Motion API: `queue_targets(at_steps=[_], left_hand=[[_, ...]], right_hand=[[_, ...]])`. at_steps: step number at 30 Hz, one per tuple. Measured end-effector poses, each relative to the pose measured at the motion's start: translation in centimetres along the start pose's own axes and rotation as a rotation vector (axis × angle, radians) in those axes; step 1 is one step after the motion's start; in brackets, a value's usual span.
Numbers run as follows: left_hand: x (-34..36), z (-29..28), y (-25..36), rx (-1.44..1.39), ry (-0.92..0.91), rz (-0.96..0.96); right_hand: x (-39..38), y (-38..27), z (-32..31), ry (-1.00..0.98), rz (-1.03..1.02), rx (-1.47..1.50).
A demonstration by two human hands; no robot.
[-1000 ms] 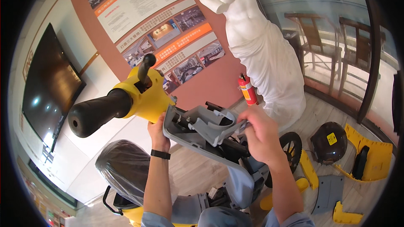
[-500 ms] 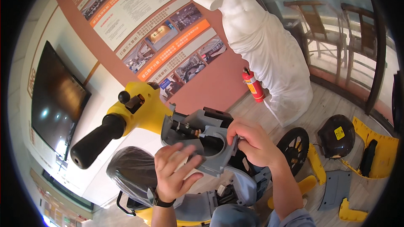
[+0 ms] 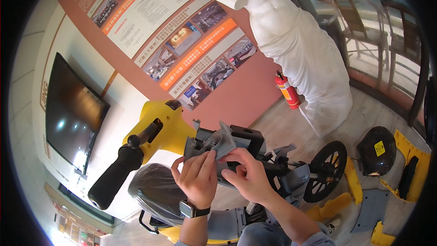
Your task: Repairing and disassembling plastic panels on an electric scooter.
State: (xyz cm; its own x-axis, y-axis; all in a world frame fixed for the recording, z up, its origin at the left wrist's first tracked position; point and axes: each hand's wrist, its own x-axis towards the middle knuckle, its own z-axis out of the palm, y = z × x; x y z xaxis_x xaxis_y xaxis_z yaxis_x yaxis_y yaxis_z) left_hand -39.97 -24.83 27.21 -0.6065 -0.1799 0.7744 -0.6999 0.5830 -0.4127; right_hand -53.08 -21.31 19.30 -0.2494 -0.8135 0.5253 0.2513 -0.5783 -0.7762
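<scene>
The fingers of the left hand (image 3: 199,182) are bent and raised, the outermost spread from the rest, their tips at the lower edge of a grey plastic part (image 3: 223,142). The fingers of the right hand (image 3: 249,176) reach to the same edge from the other side, forefinger extended, thumb set apart below it. The part stands tilted directly beyond both sets of fingertips. Whether either hand has a closed grip on it cannot be told, since the fingers hide the contact.

A grey housing (image 3: 191,146) lies just beyond the left fingers. Further out to their left is a yellow handlebar cover (image 3: 166,132) with a black handgrip (image 3: 115,176); a plastic-wrapped seat (image 3: 157,191) is nearer, also left. A black spoked wheel (image 3: 326,171) stands to the right of the right fingers. Well apart on that side, on the floor (image 3: 339,127), lie a dark glossy shell (image 3: 377,152) and a flat grey panel (image 3: 368,209). A red fire extinguisher (image 3: 287,92) stands beyond the fingers, to the right.
</scene>
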Motion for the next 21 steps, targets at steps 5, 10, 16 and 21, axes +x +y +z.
queue_targets(at_steps=[5,10,16,21], left_hand=[[1.0,0.9,0.8,0.05,-0.015,0.119],[-0.7,1.2,1.2,-0.035,-0.042,0.183],[-5.0,1.2,-2.3,-0.425,0.355,-0.47],[-4.0,3.0,-3.7,-0.637,0.003,-0.543]], right_hand=[[0.8,1.8,0.5,0.276,0.077,0.489],[2.1,4.1,-0.7,0.357,-0.058,0.276],[1.8,1.9,0.1,0.437,0.013,-0.015],[6.4,5.4,-0.1,0.46,-0.22,-0.314]])
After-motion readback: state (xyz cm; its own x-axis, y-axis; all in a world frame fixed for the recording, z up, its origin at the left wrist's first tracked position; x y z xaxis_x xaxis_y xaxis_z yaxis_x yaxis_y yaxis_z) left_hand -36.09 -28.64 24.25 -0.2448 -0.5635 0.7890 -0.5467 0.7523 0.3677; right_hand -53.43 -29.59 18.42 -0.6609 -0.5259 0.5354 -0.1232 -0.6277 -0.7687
